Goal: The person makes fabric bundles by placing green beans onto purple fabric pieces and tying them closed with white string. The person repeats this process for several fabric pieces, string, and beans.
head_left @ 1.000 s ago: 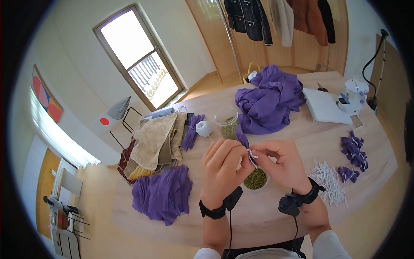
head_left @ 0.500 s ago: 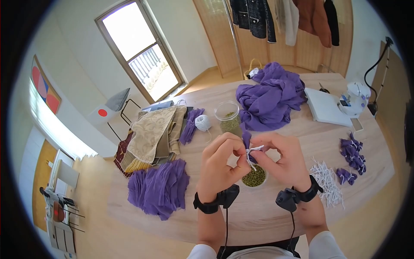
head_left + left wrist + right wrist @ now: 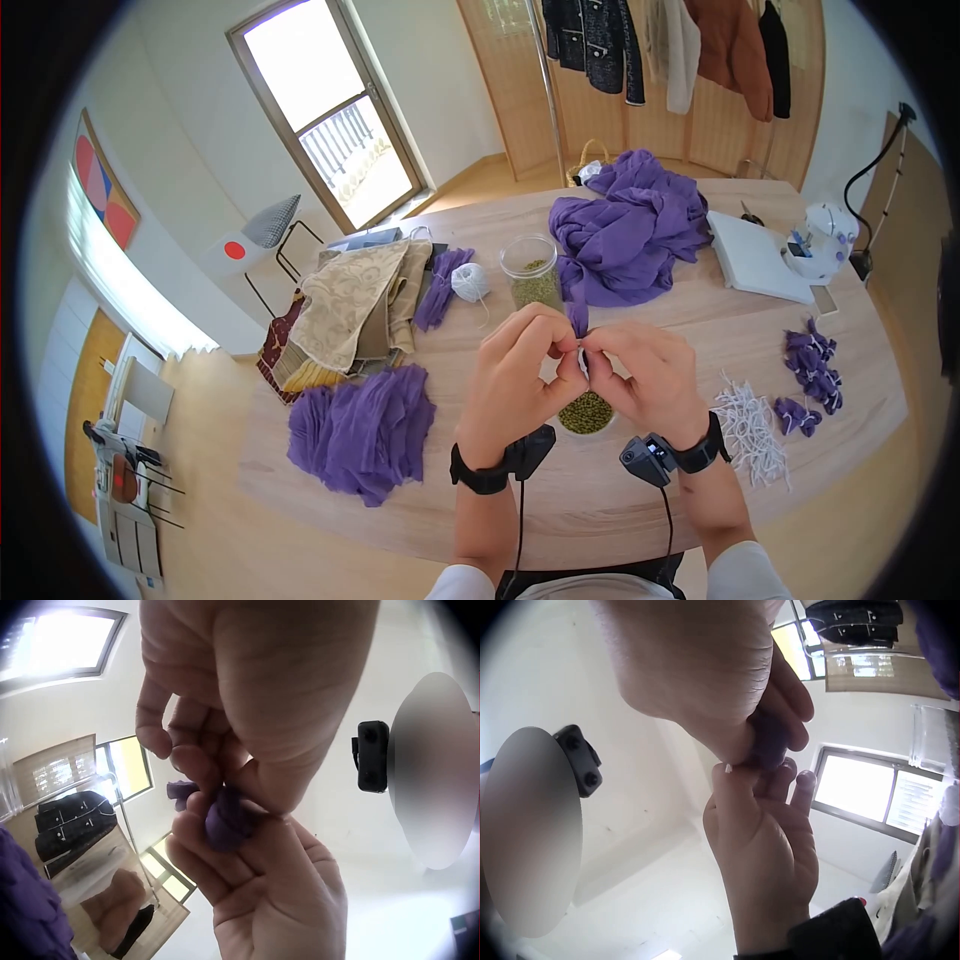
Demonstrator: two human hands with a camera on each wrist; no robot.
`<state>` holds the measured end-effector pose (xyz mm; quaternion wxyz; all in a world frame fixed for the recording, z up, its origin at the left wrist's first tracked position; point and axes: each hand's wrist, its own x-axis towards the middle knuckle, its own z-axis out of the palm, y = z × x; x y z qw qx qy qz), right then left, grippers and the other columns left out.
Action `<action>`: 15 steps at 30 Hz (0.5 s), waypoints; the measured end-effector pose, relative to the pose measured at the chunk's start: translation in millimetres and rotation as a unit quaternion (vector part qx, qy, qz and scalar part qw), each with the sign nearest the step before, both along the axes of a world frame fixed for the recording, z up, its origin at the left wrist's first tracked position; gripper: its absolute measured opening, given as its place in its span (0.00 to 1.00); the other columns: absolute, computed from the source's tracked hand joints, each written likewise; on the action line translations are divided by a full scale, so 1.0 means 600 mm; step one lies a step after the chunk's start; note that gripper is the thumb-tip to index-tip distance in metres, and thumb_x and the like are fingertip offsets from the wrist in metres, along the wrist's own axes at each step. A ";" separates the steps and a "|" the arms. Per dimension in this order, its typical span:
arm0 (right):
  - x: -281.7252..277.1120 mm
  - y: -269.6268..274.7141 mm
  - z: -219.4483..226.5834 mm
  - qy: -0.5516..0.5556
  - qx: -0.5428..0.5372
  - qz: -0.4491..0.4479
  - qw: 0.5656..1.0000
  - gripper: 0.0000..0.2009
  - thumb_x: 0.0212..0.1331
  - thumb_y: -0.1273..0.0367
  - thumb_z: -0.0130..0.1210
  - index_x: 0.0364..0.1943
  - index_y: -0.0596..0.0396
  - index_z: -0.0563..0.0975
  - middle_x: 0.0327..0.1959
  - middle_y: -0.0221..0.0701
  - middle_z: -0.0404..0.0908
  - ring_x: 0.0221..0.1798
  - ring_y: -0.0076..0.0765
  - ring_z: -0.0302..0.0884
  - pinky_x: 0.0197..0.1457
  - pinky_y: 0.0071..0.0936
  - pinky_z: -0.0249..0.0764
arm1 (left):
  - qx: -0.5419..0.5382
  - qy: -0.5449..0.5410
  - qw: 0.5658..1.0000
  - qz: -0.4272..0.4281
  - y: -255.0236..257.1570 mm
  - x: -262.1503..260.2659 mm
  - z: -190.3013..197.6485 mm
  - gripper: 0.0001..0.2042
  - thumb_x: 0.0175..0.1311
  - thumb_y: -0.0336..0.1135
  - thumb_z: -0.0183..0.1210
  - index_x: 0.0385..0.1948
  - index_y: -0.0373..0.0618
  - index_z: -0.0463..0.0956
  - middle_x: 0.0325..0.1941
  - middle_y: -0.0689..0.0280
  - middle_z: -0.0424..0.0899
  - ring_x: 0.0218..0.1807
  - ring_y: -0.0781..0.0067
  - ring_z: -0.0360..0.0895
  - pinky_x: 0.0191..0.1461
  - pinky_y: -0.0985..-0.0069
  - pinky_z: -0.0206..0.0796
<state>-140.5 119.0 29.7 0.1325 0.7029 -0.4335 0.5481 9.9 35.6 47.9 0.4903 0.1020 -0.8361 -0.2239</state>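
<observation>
Both hands meet at the middle of the head view, above a small dish of green beans (image 3: 586,412). Between them is a small bundle of purple cloth (image 3: 227,821), its gathered end (image 3: 576,316) pointing away from the person. Thumb and forefinger of the left hand (image 3: 520,375) pinch at the neck of this bundle. From the other side the right hand (image 3: 650,380) pinches there too, its fingertips against the left ones. Only a bit of white string (image 3: 728,768) shows at the fingertips in the right wrist view; the fingers hide the rest.
A jar of green beans (image 3: 530,275) stands beyond the hands, near a ball of white string (image 3: 469,283). Purple cloth pieces (image 3: 360,435) and folded fabrics (image 3: 350,310) lie left. Cut strings (image 3: 750,430), tied purple bundles (image 3: 812,365) and a sewing machine (image 3: 825,240) are right.
The white string, crossed with its ends showing half a second ago, is now mostly covered by the fingers. The hands have drawn together at the bundle's neck.
</observation>
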 end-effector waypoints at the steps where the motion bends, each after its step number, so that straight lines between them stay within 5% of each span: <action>1: 0.000 0.000 -0.001 -0.002 0.000 -0.003 1.000 0.14 0.49 0.81 0.64 0.41 0.59 0.78 0.32 0.37 0.82 0.29 0.45 0.80 0.33 0.32 0.76 | 0.004 -0.001 1.000 -0.004 0.001 0.000 0.001 0.10 0.41 0.16 0.59 0.25 0.38 0.71 0.29 0.63 0.77 0.30 0.69 0.73 0.36 0.77 0.67; 6: 0.002 0.006 0.002 -0.054 0.040 -0.001 0.998 0.11 0.51 0.79 0.62 0.39 0.59 0.76 0.28 0.35 0.81 0.27 0.39 0.81 0.31 0.28 0.75 | 0.027 0.003 0.999 -0.033 0.003 0.001 0.007 0.09 0.41 0.17 0.59 0.25 0.38 0.70 0.29 0.63 0.77 0.30 0.68 0.74 0.36 0.77 0.68; 12: 0.011 0.001 -0.007 -0.314 0.177 0.090 0.928 0.06 0.59 0.77 0.56 0.40 0.59 0.76 0.28 0.34 0.82 0.28 0.30 0.82 0.33 0.24 0.75 | 0.035 0.008 0.999 -0.029 -0.001 -0.003 0.001 0.09 0.42 0.18 0.59 0.25 0.38 0.70 0.29 0.62 0.77 0.31 0.68 0.74 0.38 0.77 0.68; 15: 0.015 -0.005 -0.001 -0.416 0.113 0.104 0.897 0.08 0.59 0.78 0.56 0.42 0.60 0.76 0.31 0.37 0.81 0.30 0.31 0.82 0.37 0.25 0.76 | 0.031 0.007 0.999 -0.024 -0.008 -0.003 -0.003 0.09 0.45 0.17 0.60 0.26 0.38 0.70 0.29 0.62 0.77 0.30 0.68 0.75 0.37 0.77 0.68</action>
